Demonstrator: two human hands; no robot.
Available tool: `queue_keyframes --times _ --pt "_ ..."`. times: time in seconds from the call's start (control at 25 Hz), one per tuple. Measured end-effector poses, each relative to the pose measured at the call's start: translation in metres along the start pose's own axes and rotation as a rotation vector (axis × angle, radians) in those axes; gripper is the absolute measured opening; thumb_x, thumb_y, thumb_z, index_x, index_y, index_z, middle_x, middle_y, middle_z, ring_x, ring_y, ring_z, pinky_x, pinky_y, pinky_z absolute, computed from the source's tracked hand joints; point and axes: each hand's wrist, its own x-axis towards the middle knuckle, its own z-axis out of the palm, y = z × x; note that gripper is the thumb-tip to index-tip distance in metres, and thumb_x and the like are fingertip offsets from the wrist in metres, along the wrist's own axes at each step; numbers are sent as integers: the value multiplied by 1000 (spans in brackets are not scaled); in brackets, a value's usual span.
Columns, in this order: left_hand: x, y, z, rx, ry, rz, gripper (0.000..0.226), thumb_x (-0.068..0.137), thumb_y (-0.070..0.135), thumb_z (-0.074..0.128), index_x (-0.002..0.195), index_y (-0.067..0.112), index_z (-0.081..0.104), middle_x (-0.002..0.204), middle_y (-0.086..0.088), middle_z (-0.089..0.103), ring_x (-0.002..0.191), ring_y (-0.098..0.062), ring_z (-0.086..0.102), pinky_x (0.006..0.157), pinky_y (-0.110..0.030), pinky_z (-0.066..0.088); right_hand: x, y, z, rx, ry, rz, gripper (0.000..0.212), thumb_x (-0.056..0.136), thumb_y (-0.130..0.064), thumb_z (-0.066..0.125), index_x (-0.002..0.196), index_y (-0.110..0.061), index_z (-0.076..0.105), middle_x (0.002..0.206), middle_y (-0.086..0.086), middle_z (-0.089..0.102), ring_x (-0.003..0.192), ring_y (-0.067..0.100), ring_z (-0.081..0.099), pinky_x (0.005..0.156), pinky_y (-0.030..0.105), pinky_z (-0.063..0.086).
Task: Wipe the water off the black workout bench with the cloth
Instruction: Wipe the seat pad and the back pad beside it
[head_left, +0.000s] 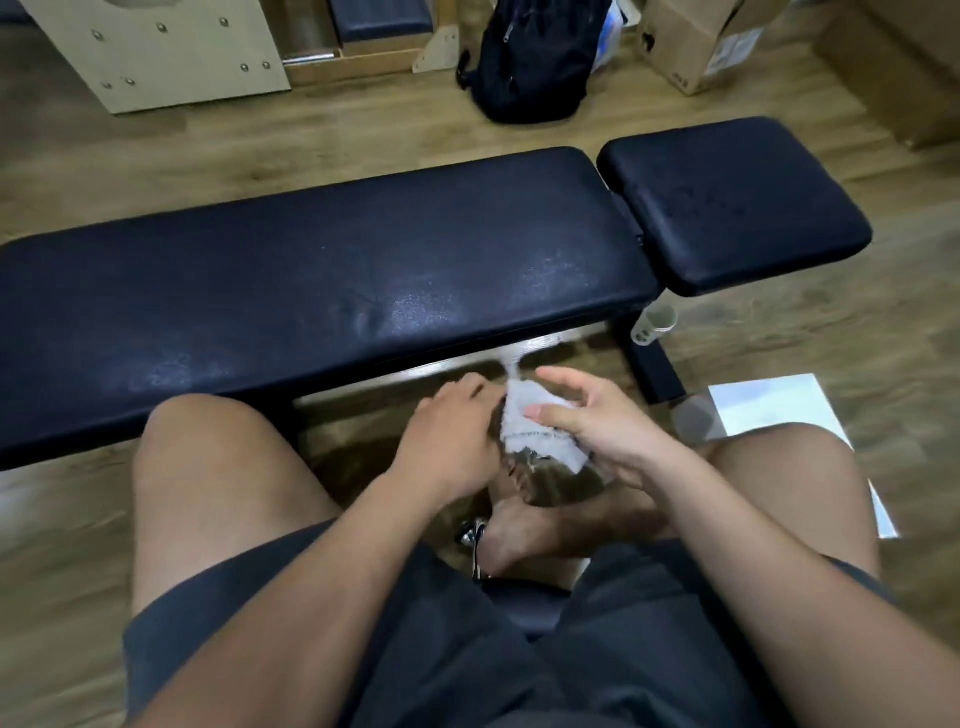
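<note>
- left hand (452, 431) grips the white cloth (524, 423) on one edge
- right hand (602, 426) holds the other side, thumb over it
- black workout bench (322, 280) just ahead, wet patches showing

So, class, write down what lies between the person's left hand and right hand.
The white cloth lies bunched between the left hand and the right hand, touching both, as the head view shows.
</note>
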Motion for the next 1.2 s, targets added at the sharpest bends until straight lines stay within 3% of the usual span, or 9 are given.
queue_keyframes --times 0.12,0.28,0.52,0.64,0.76,0.92,1.0,1.08,1.2 --pt "0 -15 -1 -33 43 224 71 70 31 54 140 22 45 140 3 49 131 -20 45 109 -44 36 -17 -23 -3 331 -258 217 30 93 -12 58 119 4 58 96 23 71 74 25 70 62 30 61" --pt "-1 -21 -2 -448 42 203 62 69 31 62 130 24 59 126 5 65 120 -10 58 105 -36 44 -25 -33 -11 293 -426 350 46 98 -37 46 110 4 62 91 26 69 59 20 68 49 26 57" --pt "-7 -16 -11 -837 -484 95 62 71 19 82 129 20 60 123 -1 67 119 -16 60 106 -29 45 -21 -10 -18 226 -451 462 77 86 -67 41 111 3 60 78 25 67 46 19 65 39 27 54" --pt "-5 -13 -9 -912 -440 92 61 72 21 84 128 21 61 124 -2 67 120 -18 61 105 -31 46 -20 -2 -19 258 -454 477 74 87 -63 41 105 5 64 70 23 67 45 19 67 39 27 55" --pt "-2 -10 -5 -899 -328 55 44 77 2 79 117 12 67 112 -4 71 104 -13 65 94 -24 50 -21 8 -16 268 -509 502 70 97 -52 34 96 8 71 70 22 69 47 20 68 40 26 55" --pt "1 -6 -1 -973 -191 -67 11 83 -1 72 92 5 68 88 -5 70 82 -11 63 76 -22 50 -20 10 -12 210 -546 447 72 94 -59 32 111 1 69 95 25 71 70 26 73 52 32 60" --pt "3 -4 0 -1038 -144 -187 8 87 -1 67 88 7 64 82 -4 68 74 -11 62 64 -20 49 -16 11 -11 161 -494 383 79 91 -72 24 124 -12 63 119 20 66 103 34 67 72 43 59" --pt "6 -4 2 -1101 -100 -301 11 90 1 63 85 10 60 81 -6 67 76 -15 61 60 -22 47 -13 13 -8 141 -340 286 85 86 -80 15 125 -20 63 123 13 67 116 31 61 89 47 51" --pt "8 -2 4 -1176 -62 -396 5 92 5 62 91 10 61 85 -6 70 81 -18 65 69 -32 50 -11 14 3 284 -145 54 55 93 -54 44 122 -11 63 120 15 67 111 29 64 94 45 49"
